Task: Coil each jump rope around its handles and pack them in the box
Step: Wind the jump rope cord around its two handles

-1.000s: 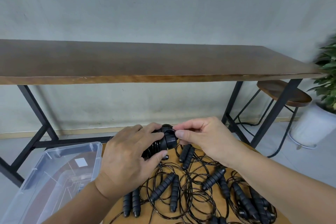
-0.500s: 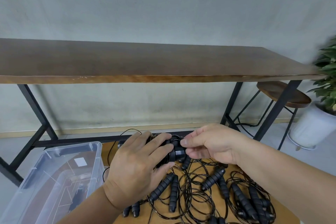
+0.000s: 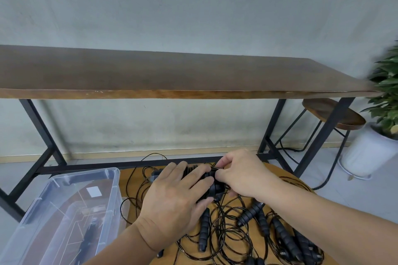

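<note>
Jump ropes lie in a black tangle (image 3: 232, 228) over the round wooden table (image 3: 286, 180) at the near right, ribbed foam-looking handles scattered among thin loops of cord, and just left of it sits the clear plastic box (image 3: 64, 204), open-topped, with what looks like one dark bundle already at its bottom, though the glare on the plastic makes that hard to confirm. Behind both runs a long dark bench (image 3: 172, 75) against the wall, with a stool (image 3: 331, 114) and a potted plant (image 3: 385, 101) at the far right. Just above the far edge of the round table the person holds one pair of handles (image 3: 212, 186): the left hand (image 3: 172, 202) is wrapped round the ribbed grips, fingers curled closed over them, while the right hand (image 3: 239, 174) pinches the thin cord (image 3: 215, 169) between thumb and fingertips at the handle ends. I would judge the rope light and the cord springy and slick, wanting to uncoil the instant tension drops, whereas the grips look soft and grippy. The sound hold is on the handles themselves, clamped side by side, keeping the cord taut near where it meets them, and lifting clear of the pile so no neighbouring loops snag.
</note>
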